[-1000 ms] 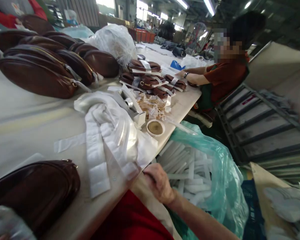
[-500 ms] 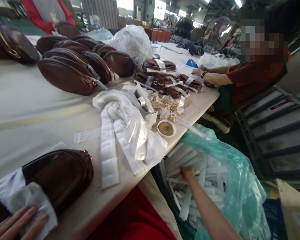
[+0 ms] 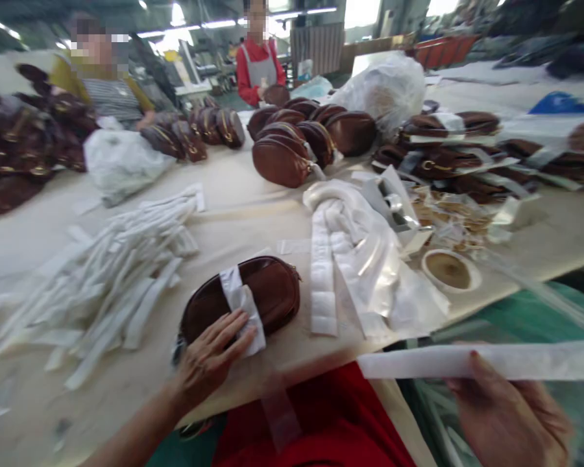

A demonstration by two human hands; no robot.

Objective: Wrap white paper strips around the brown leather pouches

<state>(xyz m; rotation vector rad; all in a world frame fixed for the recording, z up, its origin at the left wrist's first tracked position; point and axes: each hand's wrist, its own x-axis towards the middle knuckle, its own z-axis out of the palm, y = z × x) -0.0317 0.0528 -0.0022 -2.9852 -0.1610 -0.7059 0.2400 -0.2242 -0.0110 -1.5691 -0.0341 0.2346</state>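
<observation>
A dark brown oval bag (image 3: 277,292) lies near the table's front edge with a white wrap (image 3: 232,288) around its middle. My left hand (image 3: 211,353) rests flat on the bag and its wrap, fingers stretched out. Over the table's edge at the lower right, my right hand (image 3: 509,415) pinches a long white strip (image 3: 418,362) between thumb and fingers. To the right of the bag, a heap of white wrapping strips (image 3: 365,259) spreads toward the edge.
Loose white strips (image 3: 131,259) are piled at left. Brown bags (image 3: 282,159) stand farther back, wrapped ones (image 3: 448,159) at right. A round dish (image 3: 450,270) sits near the edge above a green plastic bag (image 3: 530,311). Two people (image 3: 260,68) are across the table.
My right hand has come up out of the green bag of strips, now with a white strip in it. The view has turned left; my left hand remains on the brown bag.
</observation>
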